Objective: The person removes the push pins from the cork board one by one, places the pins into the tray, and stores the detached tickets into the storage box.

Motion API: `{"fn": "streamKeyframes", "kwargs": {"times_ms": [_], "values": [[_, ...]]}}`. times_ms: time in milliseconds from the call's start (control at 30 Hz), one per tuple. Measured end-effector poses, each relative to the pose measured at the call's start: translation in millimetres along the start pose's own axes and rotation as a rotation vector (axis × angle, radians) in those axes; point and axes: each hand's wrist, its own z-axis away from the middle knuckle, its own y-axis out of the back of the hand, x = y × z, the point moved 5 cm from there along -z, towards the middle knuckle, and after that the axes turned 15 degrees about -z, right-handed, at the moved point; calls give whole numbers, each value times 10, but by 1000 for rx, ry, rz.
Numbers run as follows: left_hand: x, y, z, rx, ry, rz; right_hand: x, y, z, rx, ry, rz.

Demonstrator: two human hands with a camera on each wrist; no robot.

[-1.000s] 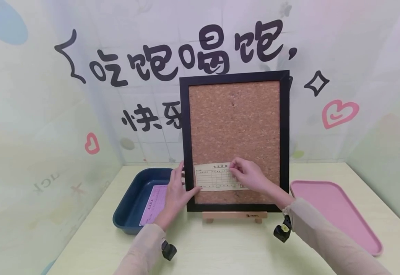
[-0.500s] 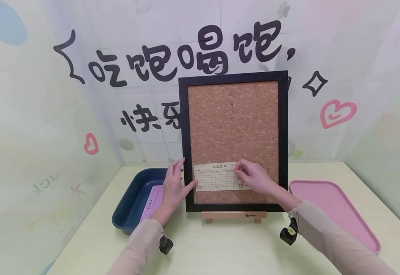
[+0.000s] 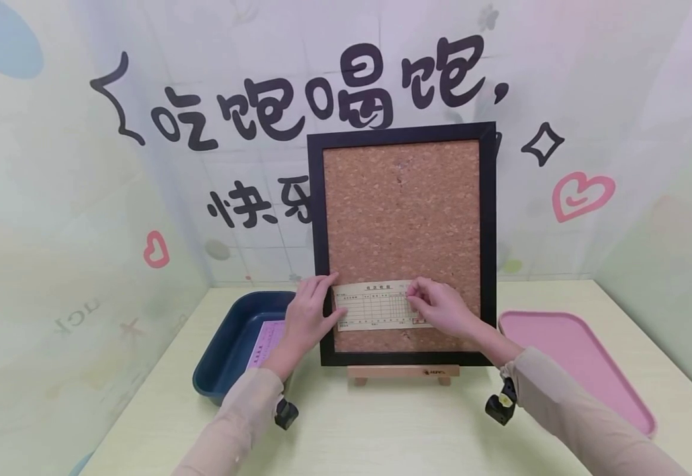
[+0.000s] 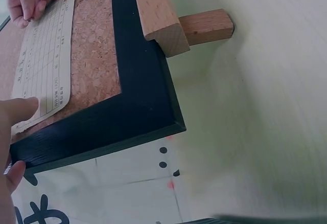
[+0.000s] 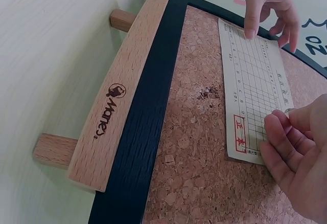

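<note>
A cream receipt slip with a printed grid lies flat across the lower part of a black-framed corkboard. My left hand is at the board's left edge. Its thumb touches the slip's left end, and its index finger reaches over the frame. Near the slip's upper right part, my right hand pinches what looks like a thumbtack against the paper; only a tiny shiny bit shows. The right wrist view shows a red stamp box on the slip, close to the curled fingers.
The board leans upright on a wooden easel. At left, a dark blue tray holds a pink printed slip. A pink tray lies at right. A printed wall stands behind the table.
My left thumb has slid up along the slip's left end, and the index finger has come onto the board. My right hand has shifted slightly right along the slip and stays pinched there.
</note>
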Motion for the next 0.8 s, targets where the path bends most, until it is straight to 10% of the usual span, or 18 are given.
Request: {"fn": "streamKeyframes", "kwargs": {"times_ms": [800], "values": [[75,-8,-134,-63,-47,80,10,-4,-6,9,12,26]]}}
